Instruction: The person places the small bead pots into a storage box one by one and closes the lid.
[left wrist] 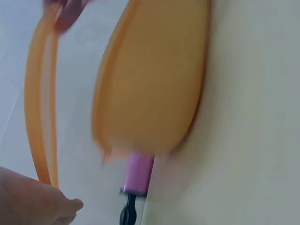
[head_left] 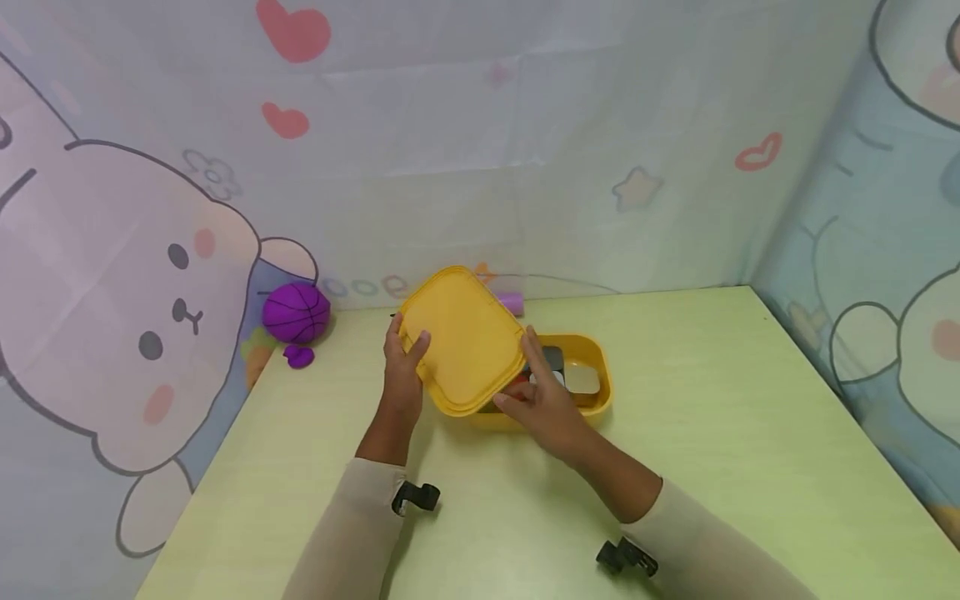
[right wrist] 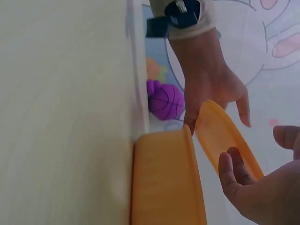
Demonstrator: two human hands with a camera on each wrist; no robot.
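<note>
A yellow lid (head_left: 467,343) is tilted up in front of a yellow box (head_left: 598,358), covering the box's left part in the head view. My left hand (head_left: 403,371) grips the lid's left edge, thumb on the face towards me and fingers largely behind. With its fingers on the lid's right edge and underside, my right hand (head_left: 546,408) holds the opposite side. In the right wrist view the lid (right wrist: 222,136) stands apart from the box wall (right wrist: 166,180) at its lower end. Inside the box show a dark grey piece (head_left: 553,358) and something red, partly hidden.
A purple basketball (head_left: 296,312) and a small purple duck-shaped toy (head_left: 298,357) sit at the table's back left. Behind the box lies a purple cylinder (head_left: 512,303) with a black end piece (left wrist: 128,211). A printed cloth (head_left: 450,150) stands along the table's back edge.
</note>
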